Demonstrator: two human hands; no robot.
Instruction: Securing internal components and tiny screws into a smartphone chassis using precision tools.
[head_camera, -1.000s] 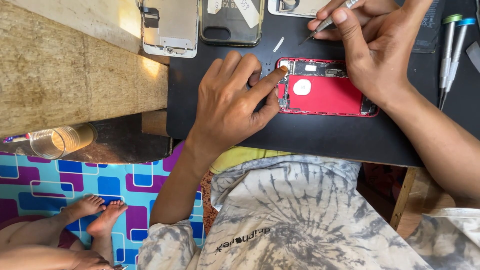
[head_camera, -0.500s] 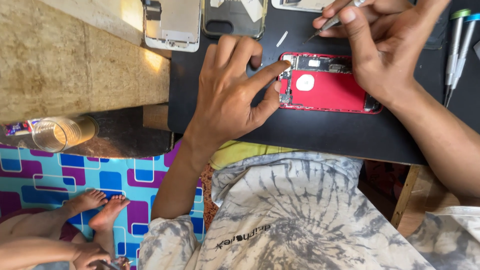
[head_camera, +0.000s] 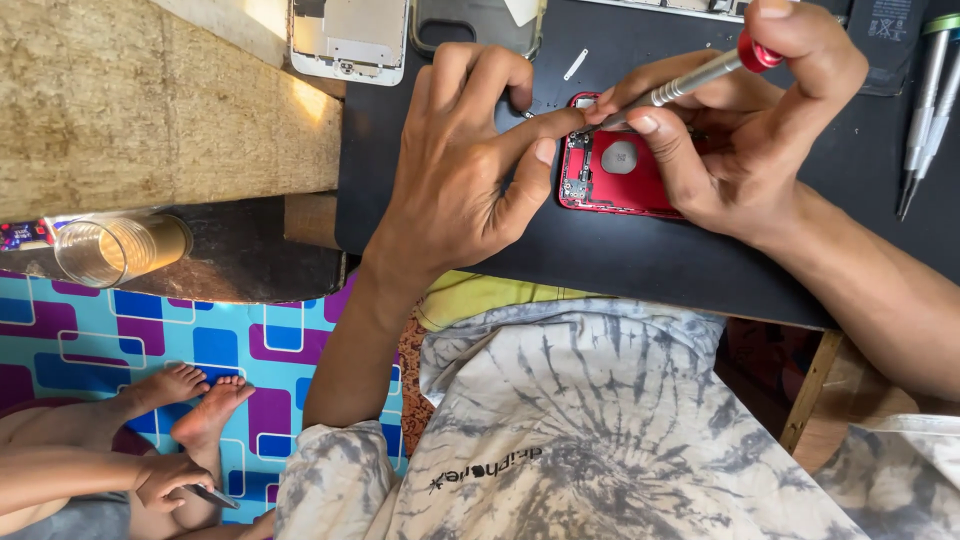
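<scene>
An opened red phone housing (head_camera: 620, 178) lies on a black work mat (head_camera: 640, 260). My left hand (head_camera: 465, 165) rests on the mat with its index fingertip pressing the housing's upper left corner. My right hand (head_camera: 740, 130) grips a slim silver screwdriver (head_camera: 690, 78) with a red cap, its tip down at that same corner beside my left fingertip. Much of the housing's right side is hidden under my right hand.
A silver phone frame (head_camera: 348, 38) and a dark phone case (head_camera: 478, 22) lie at the mat's far edge. More screwdrivers (head_camera: 925, 110) lie at the right. A glass (head_camera: 118, 248) lies on a wooden bench (head_camera: 150, 110). Another person's feet (head_camera: 195, 400) rest on a patterned floor mat.
The view has drawn closer. My right hand shifted left over the red housing and brought the screwdriver tip down to its corner. My left hand stays on that corner.
</scene>
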